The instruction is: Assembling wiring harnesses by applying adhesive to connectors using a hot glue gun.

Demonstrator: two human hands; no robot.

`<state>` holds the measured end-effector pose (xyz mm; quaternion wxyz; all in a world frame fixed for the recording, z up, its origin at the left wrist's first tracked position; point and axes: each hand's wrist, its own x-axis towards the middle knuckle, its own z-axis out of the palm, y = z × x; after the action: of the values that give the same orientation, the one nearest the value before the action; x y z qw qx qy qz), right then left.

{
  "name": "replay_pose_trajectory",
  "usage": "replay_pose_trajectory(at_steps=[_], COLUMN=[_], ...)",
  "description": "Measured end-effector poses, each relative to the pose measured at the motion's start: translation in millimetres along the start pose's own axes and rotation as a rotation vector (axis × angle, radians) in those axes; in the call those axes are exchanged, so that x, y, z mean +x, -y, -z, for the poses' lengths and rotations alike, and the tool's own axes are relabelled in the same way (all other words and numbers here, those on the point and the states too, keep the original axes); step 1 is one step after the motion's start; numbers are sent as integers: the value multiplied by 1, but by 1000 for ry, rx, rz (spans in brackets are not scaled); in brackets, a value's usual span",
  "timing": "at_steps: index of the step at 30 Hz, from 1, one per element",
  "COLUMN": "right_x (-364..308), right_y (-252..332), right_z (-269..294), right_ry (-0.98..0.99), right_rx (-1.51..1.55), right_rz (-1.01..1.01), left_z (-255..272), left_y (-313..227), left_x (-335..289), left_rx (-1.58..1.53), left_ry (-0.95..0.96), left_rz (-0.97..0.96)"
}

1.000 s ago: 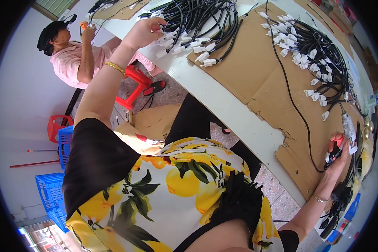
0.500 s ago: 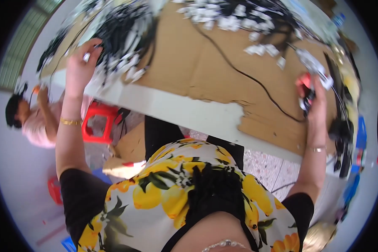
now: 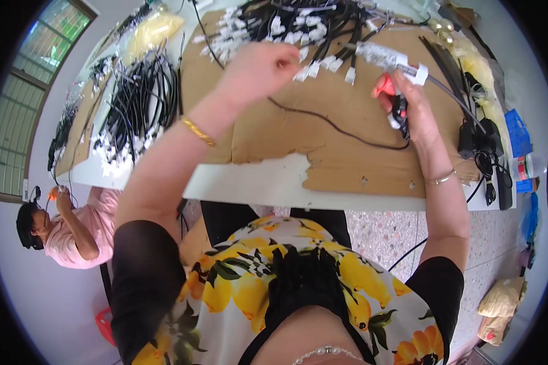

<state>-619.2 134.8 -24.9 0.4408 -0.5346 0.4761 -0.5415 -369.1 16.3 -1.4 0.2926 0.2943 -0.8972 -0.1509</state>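
My right hand (image 3: 417, 109) is wrapped round a hot glue gun (image 3: 399, 112) with a black handle and a red trigger. Its whitish, wrapped barrel (image 3: 380, 56) points left, and a grey rod (image 3: 456, 100) runs out behind it. From the handle's base a black cord (image 3: 341, 128) curves left across the cardboard. My left hand (image 3: 256, 70) is over the near edge of a heap of black cables (image 3: 338, 24) with white connectors (image 3: 313, 70). Its fingers are curled together, slightly blurred; whatever they may hold is hidden.
Cardboard (image 3: 347, 164) covers much of the white table (image 3: 249, 182). A second cable bundle (image 3: 140, 97) lies at the left, with a yellowish bag (image 3: 155, 33) behind it. Black adapters (image 3: 481, 140) rest at the right edge. A co-worker in pink (image 3: 82, 231) is at the far left.
My left hand has swung right from the left cable bundle to the far heap. My right hand, holding the glue gun, has shifted slightly left. The whole view has shifted too.
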Motion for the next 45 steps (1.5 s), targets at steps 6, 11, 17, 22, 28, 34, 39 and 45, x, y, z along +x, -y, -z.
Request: replay_pose_trajectory(at_steps=[6, 11, 17, 22, 28, 34, 39, 45], right_x=[-7, -8, -4, -3, -3, -5, 0, 4], right_y=[-1, -2, -2, -5, -6, -2, -6, -3], right_z=[-2, -4, -1, 1, -1, -2, -1, 0], right_ry=[-66, -34, -35, -30, -62, -91, -148, -103], right_rx=[26, 123, 127, 146, 147, 126, 132, 132], right_rz=[-59, -83, -53, -25, 2, -3, 23, 10], left_z=[-47, -49, -33, 2, 50, 54, 93, 154], left_y=[-14, 6, 24, 18, -3, -10, -38, -65], left_x=[35, 47, 57, 63, 77, 71, 108, 149], left_rx=[395, 353, -399, -898, -1312, -1458, -1288, -1344], left_ry=[226, 328, 249, -8, -278, -396, -447, -555], left_rz=[42, 129, 523, 623, 393, 280, 99, -126])
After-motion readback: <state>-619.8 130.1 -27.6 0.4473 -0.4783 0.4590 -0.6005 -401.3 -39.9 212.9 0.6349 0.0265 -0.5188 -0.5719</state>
